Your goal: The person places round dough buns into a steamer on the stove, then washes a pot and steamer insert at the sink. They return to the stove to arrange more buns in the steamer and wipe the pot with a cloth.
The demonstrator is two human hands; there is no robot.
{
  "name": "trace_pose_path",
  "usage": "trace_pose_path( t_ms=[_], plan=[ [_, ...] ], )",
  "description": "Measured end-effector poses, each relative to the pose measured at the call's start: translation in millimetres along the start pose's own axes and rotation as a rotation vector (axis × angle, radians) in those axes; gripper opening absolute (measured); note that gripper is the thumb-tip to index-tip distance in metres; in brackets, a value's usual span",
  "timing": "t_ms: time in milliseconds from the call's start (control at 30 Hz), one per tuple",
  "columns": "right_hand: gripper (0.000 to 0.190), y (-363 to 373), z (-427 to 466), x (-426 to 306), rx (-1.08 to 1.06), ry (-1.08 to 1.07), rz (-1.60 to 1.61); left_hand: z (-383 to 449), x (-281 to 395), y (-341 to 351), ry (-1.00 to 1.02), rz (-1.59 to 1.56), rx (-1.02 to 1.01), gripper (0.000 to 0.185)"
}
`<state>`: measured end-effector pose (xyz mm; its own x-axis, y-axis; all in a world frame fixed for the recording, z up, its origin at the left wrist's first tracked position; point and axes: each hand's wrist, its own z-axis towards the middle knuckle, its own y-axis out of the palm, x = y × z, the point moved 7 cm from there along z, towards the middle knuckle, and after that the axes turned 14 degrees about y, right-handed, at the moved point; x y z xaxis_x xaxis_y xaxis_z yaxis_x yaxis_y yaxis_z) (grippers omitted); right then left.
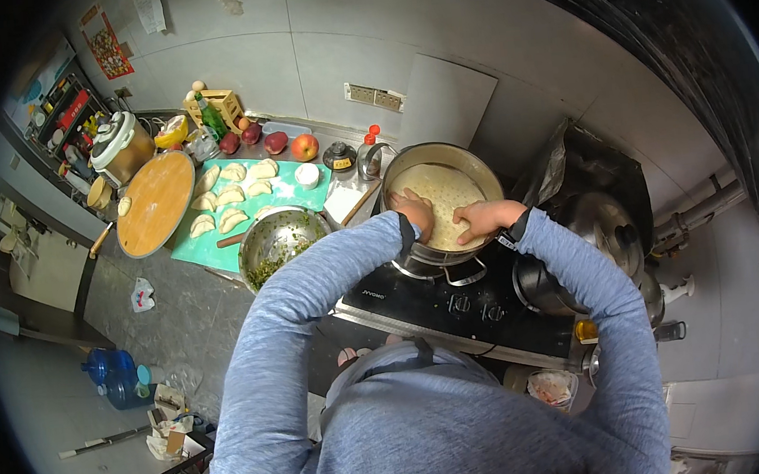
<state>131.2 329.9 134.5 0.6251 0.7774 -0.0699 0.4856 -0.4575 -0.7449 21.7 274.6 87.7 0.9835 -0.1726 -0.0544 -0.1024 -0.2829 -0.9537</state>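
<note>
Both my hands reach into a deep metal steamer pot on the black gas cooktop. A pale, dotted liner, seemingly a perforated steamer mat, covers the inside. My left hand presses on the liner's left side, fingertips partly hidden. At its lower right, my right hand touches the liner with thumb and fingers apart. Neither hand visibly grips anything. Left of the pot, several folded dumplings rest on a floured teal mat. A steel bowl with chopped green filling overlaps its front edge.
A lidded pan stands on the cooktop's right. Behind the bowl are a red-capped bottle, a dark jar and an apple. A round wooden board is at the left, near a rice cooker.
</note>
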Motion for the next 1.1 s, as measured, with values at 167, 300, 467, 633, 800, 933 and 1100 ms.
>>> trace_pose_path(
  t_ms=[167, 300, 467, 633, 800, 933, 1100],
  plan=[
    [0.059, -10.5, 1.7, 9.6, -0.03, 0.037, 0.041, 0.5, 1.4, -9.1, 0.104, -0.083, -0.195, 0.066],
    [0.05, -8.7, 6.5, 3.5, -0.046, 0.017, -0.07, -17.3, -0.8, -17.0, 0.0, -0.056, -0.326, 0.075],
    [0.056, -5.6, 9.6, -4.0, -0.059, 0.019, -0.122, -20.6, -4.1, -20.2, -0.006, -0.065, -0.277, 0.069],
    [0.043, -15.1, 8.5, -4.1, -0.103, -0.037, -0.008, -18.9, 1.9, -15.8, -0.029, -0.271, -0.35, 0.049],
    [0.046, -17.1, 4.3, -8.0, -0.126, -0.09, 0.164, -48.5, 10.5, -53.6, 0.087, -0.239, -0.095, 0.043],
    [0.044, -45.1, -29.3, -20.6, 0.074, -0.135, 0.427, -116.2, -1.2, -96.3, 0.228, -0.442, 0.328, 0.043],
    [0.037, -79.5, -117.7, -78.6, 0.249, -0.072, 0.602, -237.9, -39.3, -98.8, 0.349, -0.745, 0.643, 0.04]
  ],
)
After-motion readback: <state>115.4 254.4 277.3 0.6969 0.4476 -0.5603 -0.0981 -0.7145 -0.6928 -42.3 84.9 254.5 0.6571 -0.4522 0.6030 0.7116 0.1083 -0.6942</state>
